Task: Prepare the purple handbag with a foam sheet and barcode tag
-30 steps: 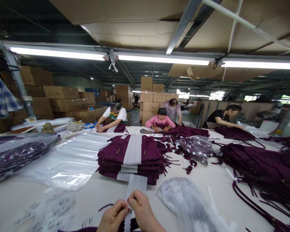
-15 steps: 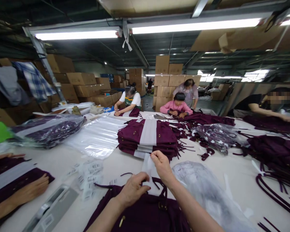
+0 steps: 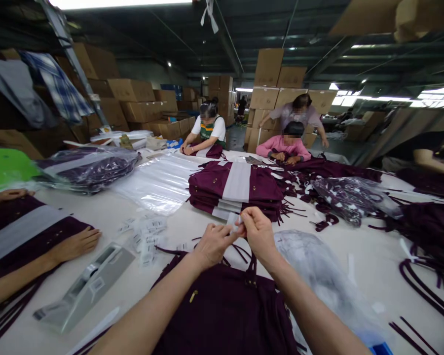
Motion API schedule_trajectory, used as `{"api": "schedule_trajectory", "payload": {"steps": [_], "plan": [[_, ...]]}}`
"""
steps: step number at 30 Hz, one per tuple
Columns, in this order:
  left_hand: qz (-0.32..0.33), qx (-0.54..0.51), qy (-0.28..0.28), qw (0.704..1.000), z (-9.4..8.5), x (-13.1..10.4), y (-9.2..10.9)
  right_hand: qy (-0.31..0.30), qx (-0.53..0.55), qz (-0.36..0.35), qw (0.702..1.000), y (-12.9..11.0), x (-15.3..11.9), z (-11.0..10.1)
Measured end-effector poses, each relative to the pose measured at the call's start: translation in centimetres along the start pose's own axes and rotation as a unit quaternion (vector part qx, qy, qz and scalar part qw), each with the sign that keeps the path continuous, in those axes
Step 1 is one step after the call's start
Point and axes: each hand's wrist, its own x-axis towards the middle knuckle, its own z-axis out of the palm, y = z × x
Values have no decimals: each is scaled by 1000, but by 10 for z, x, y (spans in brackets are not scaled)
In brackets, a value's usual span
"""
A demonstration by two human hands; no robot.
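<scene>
A small white, translucent strip is pinched between my two hands, in front of the bag stack. My left hand closes on its lower left side with fingertips together. The fingers of my right hand grip its right end. Whether the strip is paper or thin plastic I cannot tell. Below my forearms lies a dark purple bag with a handle and brass-coloured fittings. Just beyond my hands sits a stack of folded purple bags, wrapped with a white band.
A grey tape dispenser and barcode labels lie left. A co-worker's hand rests on a banded bag at far left. Clear plastic bags lie behind, crumpled plastic at right. Several people work across the table.
The strip hung long below my right hand; now it is bunched short between both hands, which have come together. The view has tilted down, and the co-worker's hand at left has shifted.
</scene>
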Motion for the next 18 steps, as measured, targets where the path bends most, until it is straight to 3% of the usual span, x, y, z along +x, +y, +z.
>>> {"api": "schedule_trajectory", "payload": {"steps": [3,5,8,10,13,16,18], "plan": [[-28,23,-9,999,-5,20,-11,64,-4,4,998,16,18,-4],[-45,12,-12,999,-3,23,-16,74,-28,-2,997,32,25,-9],[-109,-24,0,994,12,-7,-21,34,-115,-15,993,62,11,-21],[-166,-55,-14,984,29,-53,-24,-18,-206,0,978,85,-17,-29],[-246,-96,-40,964,48,-147,-21,-88,-272,48,957,116,-77,-41],[-353,-94,26,931,47,-250,1,-114,-293,53,948,138,-148,-52],[-447,-89,83,886,37,-309,27,-109,-329,25,938,146,-194,-59]]}}
